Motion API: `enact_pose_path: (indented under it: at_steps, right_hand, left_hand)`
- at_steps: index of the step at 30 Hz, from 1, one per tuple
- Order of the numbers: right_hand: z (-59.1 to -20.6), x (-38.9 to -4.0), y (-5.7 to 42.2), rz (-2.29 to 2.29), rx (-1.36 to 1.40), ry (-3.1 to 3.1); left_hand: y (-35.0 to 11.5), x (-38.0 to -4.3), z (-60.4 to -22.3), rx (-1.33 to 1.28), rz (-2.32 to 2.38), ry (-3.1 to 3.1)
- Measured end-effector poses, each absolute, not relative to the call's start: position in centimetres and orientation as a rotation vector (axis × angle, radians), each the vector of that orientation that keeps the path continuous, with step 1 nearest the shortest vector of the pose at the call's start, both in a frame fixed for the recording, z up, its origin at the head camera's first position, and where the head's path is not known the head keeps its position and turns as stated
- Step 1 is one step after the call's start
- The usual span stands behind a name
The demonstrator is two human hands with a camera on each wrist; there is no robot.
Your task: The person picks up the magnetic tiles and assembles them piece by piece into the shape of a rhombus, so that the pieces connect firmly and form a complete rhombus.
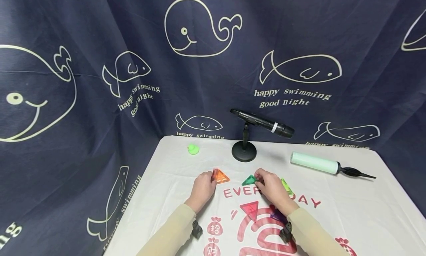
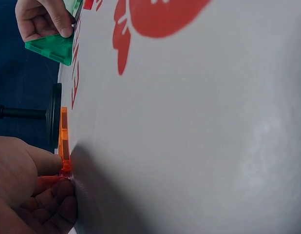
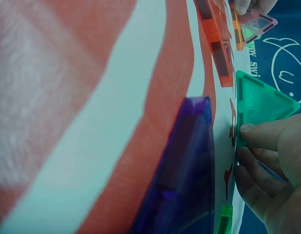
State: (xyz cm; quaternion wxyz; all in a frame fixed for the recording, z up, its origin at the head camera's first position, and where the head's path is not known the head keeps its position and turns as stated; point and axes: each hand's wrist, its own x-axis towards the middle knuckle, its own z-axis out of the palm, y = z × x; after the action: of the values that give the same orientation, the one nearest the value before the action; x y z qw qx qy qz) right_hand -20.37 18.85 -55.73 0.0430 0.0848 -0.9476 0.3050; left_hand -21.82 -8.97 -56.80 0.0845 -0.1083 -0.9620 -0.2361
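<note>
Lane is running between orange triangle point(image 1: 223, 177) at left hand point(image 1: 202, 187) and green triangle point(image 1: 249, 180) at right hand point(image 1: 271, 185). Black stand point(image 1: 244, 152) is partly blocking its far end; pink triangle point(image 1: 250, 210) is flanking its near side. Pump point(image 1: 314, 163) is barring back right. Worktop point(image 1: 156, 189) strip is stretching left of left arm point(image 1: 168, 232).

One camera high, two down low

The head camera looks forward and down over the white table point(image 1: 174, 156). The wrist cameras point(image 1: 197, 230) look along it from very near, their pictures tipped sideways. All three views share the green triangle point(image 3: 262, 100) and the orange triangle point(image 1: 222, 177).
</note>
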Motion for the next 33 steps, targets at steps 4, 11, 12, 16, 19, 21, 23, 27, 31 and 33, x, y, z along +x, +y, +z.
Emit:
enact_pose_path:
  at_steps: [4, 11, 12, 16, 19, 21, 23, 27, 31, 33]
  right_hand:
    - [-55.7, -20.2, 18.8, 0.918, 0.28, -2.913]
    - [-55.3, -19.9, 18.2, 0.84, 0.283, -2.942]
    - [-55.2, -19.9, 18.2, 0.833, 0.28, -2.947]
    - [-54.9, -19.8, 17.9, 0.819, 0.277, -2.963]
    - [-54.8, -19.8, 17.7, 0.816, 0.286, -2.968]
    - [-54.8, -19.7, 17.6, 0.822, 0.298, -2.968]
    - [-54.8, -19.8, 17.4, 0.831, 0.295, -2.98]
    - [-54.6, -19.8, 17.1, 0.84, 0.282, -2.995]
    - [-54.4, -19.9, 16.8, 0.832, 0.305, -2.994]
    - [-54.4, -19.9, 16.6, 0.829, 0.331, -2.985]
  left_hand:
    - [-9.0, -21.8, -56.9, -0.328, -0.705, -2.868]
    - [-8.9, -21.8, -56.9, -0.325, -0.714, -2.864]
    - [-8.9, -21.7, -56.8, -0.324, -0.716, -2.863]
    - [-8.9, -21.7, -56.8, -0.322, -0.719, -2.859]
    - [-8.8, -21.7, -56.8, -0.323, -0.721, -2.859]
    - [-8.8, -21.7, -56.8, -0.321, -0.721, -2.863]
    - [-8.8, -21.7, -56.8, -0.32, -0.723, -2.867]
    - [-8.8, -21.8, -56.8, -0.331, -0.724, -2.86]
    - [-8.8, -21.8, -56.8, -0.326, -0.726, -2.857]
    - [-8.9, -21.7, -56.8, -0.322, -0.73, -2.859]
